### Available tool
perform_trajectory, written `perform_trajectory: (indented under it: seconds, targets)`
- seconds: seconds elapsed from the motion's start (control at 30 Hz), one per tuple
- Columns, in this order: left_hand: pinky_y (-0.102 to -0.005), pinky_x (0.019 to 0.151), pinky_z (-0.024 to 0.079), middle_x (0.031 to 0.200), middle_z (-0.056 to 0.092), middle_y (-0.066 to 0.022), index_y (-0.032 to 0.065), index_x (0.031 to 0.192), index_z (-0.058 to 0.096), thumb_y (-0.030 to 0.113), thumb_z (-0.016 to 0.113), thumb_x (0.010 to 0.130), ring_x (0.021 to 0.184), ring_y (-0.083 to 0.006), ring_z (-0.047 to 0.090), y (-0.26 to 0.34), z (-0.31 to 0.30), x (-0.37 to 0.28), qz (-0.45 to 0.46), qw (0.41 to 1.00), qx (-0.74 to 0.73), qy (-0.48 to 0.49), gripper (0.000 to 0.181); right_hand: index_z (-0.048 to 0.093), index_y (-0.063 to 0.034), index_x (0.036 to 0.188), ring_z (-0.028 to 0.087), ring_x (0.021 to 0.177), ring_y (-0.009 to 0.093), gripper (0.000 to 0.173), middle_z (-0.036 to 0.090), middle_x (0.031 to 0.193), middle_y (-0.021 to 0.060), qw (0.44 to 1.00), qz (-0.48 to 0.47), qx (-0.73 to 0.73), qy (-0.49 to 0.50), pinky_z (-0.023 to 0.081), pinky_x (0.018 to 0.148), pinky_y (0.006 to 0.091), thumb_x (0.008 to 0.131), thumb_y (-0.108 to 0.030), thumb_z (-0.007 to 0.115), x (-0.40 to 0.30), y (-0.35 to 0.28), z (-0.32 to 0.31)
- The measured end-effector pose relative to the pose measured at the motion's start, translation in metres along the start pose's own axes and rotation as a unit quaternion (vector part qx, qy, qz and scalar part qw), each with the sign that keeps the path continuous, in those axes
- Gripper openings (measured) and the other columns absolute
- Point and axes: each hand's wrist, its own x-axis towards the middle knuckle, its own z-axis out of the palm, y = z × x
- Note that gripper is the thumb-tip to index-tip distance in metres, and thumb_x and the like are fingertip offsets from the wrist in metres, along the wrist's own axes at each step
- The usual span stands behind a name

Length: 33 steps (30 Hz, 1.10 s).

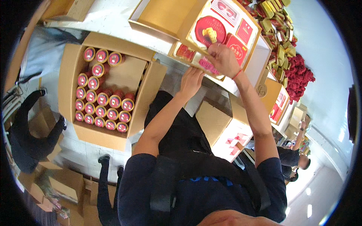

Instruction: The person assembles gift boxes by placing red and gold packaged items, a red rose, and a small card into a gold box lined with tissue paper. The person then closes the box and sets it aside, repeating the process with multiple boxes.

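Observation:
My right hand has its fingers closed on the near edge of an upper gift tray with gold sides. In its white lining sit a round red tin, a red square packet and other printed packets. Under it shows a lower gift tray with a pink packet and a red packet. My left hand touches the front wall of this lower tray, its fingertips partly hidden. Behind them stands an open gold box lid.
A carton of red jars stands on the floor at left. Wrapped gold packets and dark red shredded filler lie on the table's far side. Another open carton is beside my legs. Other people work nearby.

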Motion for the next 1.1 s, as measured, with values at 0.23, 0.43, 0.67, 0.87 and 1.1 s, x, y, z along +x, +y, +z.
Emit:
perform_trajectory:
  seconds: [0.23, 0.43, 0.67, 0.87, 1.1]
  targets:
    - [-0.0444, 0.082, 0.046, 0.100, 0.061, -0.0186, 0.0029, 0.094, 0.060, 0.009, 0.059, 0.085, 0.093, -0.0367, 0.057, -0.043, -0.008, 0.030, -0.022, 0.998, -0.026, -0.054, 0.011, 0.063, -0.0053, 0.079, 0.059, 0.072, 0.028, 0.006, 0.060, 0.071, 0.0102, 0.989, -0.059, -0.062, 0.120, 0.046, 0.064, 0.0378, 0.076, -0.009, 0.066, -0.006, -0.007, -0.011]
    - [-0.0433, 0.093, 0.043, 0.128, 0.050, -0.0150, 0.0048, 0.133, 0.038, 0.048, 0.042, 0.097, 0.115, -0.0267, 0.049, -0.092, -0.189, 0.088, -0.336, 0.902, -0.199, 0.181, 0.056, 0.058, -0.0039, 0.089, 0.053, 0.076, 0.009, 0.016, 0.060, 0.080, 0.0033, 0.674, 0.310, 0.306, 0.597, 0.044, 0.070, 0.0256, 0.091, -0.020, 0.062, -0.130, 0.057, 0.017]
    - [-0.0393, 0.102, 0.036, 0.140, 0.037, -0.0180, 0.0079, 0.140, 0.036, 0.040, 0.053, 0.092, 0.127, -0.0278, 0.039, -0.095, -0.203, 0.172, -0.376, 0.874, -0.256, 0.173, 0.060, 0.053, 0.0076, 0.108, 0.066, 0.080, 0.027, 0.090, 0.060, 0.102, 0.0216, 0.389, 0.588, 0.548, 0.451, 0.054, 0.068, 0.0402, 0.064, -0.068, 0.072, -0.183, 0.080, 0.074]
    - [-0.0390, 0.102, 0.037, 0.129, 0.051, -0.0188, -0.0018, 0.134, 0.043, 0.039, 0.039, 0.097, 0.118, -0.0284, 0.051, -0.038, -0.174, 0.241, -0.162, 0.981, -0.083, 0.067, 0.055, 0.020, -0.0152, 0.148, 0.018, 0.135, 0.050, 0.100, 0.008, 0.153, 0.0226, 0.211, 0.409, 0.805, 0.375, 0.032, 0.097, 0.0687, 0.074, -0.070, 0.059, -0.080, 0.041, 0.070]
    - [-0.0398, 0.107, 0.031, 0.140, 0.042, -0.0184, -0.0021, 0.140, 0.033, 0.049, 0.044, 0.094, 0.126, -0.0278, 0.043, -0.013, -0.072, 0.306, -0.321, 0.792, -0.277, -0.440, 0.070, 0.034, -0.0086, 0.141, 0.027, 0.133, 0.043, 0.066, 0.022, 0.147, 0.0193, 0.135, 0.214, 0.908, 0.334, 0.032, 0.098, 0.0700, 0.089, -0.043, 0.053, -0.078, 0.057, 0.072]
